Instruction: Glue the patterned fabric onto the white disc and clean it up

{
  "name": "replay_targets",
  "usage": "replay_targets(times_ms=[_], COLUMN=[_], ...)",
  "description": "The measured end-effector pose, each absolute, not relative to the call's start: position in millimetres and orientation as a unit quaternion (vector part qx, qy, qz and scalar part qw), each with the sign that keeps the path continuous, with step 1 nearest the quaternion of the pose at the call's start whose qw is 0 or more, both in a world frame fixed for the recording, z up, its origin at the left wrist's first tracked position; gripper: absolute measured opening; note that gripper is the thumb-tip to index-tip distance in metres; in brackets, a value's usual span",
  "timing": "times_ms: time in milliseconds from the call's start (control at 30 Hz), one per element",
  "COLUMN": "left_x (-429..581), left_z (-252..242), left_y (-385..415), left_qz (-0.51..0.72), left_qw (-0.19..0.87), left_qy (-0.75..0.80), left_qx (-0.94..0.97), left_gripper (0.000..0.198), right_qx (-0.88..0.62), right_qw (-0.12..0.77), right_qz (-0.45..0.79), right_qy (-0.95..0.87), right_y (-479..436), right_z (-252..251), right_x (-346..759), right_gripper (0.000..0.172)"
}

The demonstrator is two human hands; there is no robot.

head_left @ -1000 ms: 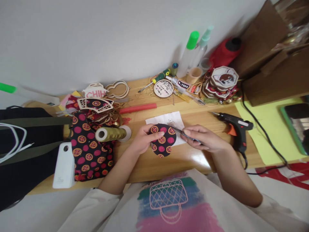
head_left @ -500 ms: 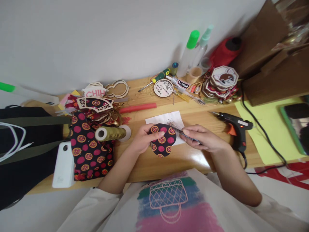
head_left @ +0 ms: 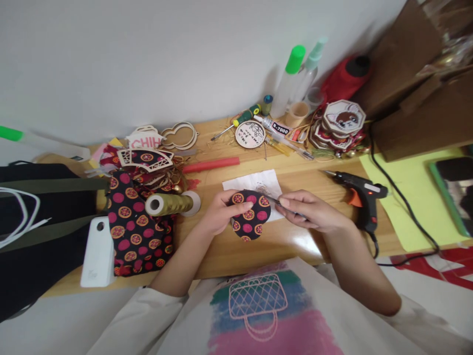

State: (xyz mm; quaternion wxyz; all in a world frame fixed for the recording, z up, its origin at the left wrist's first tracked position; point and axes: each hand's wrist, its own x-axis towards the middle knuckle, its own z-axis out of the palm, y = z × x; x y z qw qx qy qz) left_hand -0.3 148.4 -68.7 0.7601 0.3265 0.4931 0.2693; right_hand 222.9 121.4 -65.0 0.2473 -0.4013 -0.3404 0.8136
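My left hand point(head_left: 221, 213) pinches a rounded, gourd-like black fabric piece point(head_left: 248, 228) with pink dots and orange-ringed flower roundels, thumb on top. My right hand point(head_left: 305, 211) is closed around a slim dark metal tool point(head_left: 275, 200), whose exact kind I cannot make out. The tool's tip meets the upper right edge of the fabric piece. Beneath both lies a white paper sheet point(head_left: 268, 179) with small dark scraps on it, partly hidden by the fabric and my right hand.
On the left are patterned cloth point(head_left: 136, 231), a gold thread spool point(head_left: 170, 203) and a white power bank point(head_left: 98, 254). To the right, a glue gun point(head_left: 356, 190) trails a black cable point(head_left: 402, 202). Bottles point(head_left: 291, 81), a screwdriver point(head_left: 246, 114) and wooden ornaments point(head_left: 343, 118) line the back.
Almost nothing differs. The tool has shifted slightly at the fabric's edge, and the fabric piece has tilted a little in my left hand.
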Motion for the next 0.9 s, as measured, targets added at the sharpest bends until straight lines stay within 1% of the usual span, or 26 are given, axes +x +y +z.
replay_targets(times_ms=[367, 700, 900], left_x=[0.5, -1.1, -0.7], left_z=[-66.8, -70.7, -68.7], left_y=[149.0, 148.9, 148.5], left_qz=[0.279, 0.264, 0.255], left_qw=[0.762, 0.754, 0.752], left_qy=[0.489, 0.491, 0.498], left_qx=[0.319, 0.348, 0.349], left_gripper=[0.034, 0.032, 0.036], right_qx=[-0.408, -0.402, -0.404], right_qw=[0.235, 0.241, 0.242], right_qz=[0.816, 0.817, 0.817], right_qy=[-0.336, -0.336, -0.332], right_y=[121.6, 121.8, 121.6], right_z=[-66.8, -65.1, -65.8], right_x=[225.0, 223.1, 223.8], right_gripper=[0.036, 0.039, 0.039])
